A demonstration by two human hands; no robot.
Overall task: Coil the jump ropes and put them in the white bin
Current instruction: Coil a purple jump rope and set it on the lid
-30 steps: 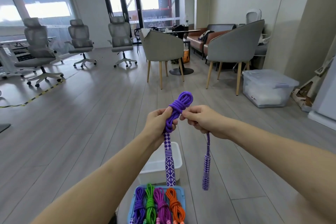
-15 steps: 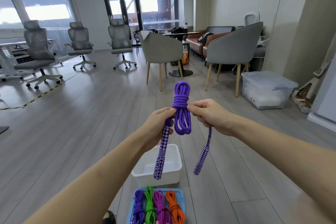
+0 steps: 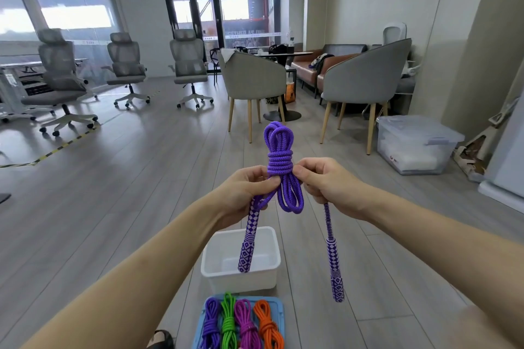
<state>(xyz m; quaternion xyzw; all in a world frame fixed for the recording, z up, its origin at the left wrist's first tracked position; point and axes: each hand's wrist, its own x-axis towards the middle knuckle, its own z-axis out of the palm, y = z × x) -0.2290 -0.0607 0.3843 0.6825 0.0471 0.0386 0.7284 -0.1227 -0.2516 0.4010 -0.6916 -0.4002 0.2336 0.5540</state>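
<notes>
On the floor, white bin (image 3: 241, 278) empty; both hands' fingers (image 3: 256, 178) pinch purple rope (image 3: 279, 161).

You're standing in an office lounge. At the frame's left, mesh swivel chairs (image 3: 62, 79) line a glass wall; at centre right, upholstered armchairs (image 3: 365, 79) ring a round table (image 3: 280, 55) before a sofa (image 3: 306, 68).

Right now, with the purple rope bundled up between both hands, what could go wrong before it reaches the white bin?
1. The purple jump rope is bound only by a few wraps; if the left hand or right hand eases off, the coil may unwind.
2. The right handle dangles outside the white bin and could land on the floor or catch its rim.
</notes>
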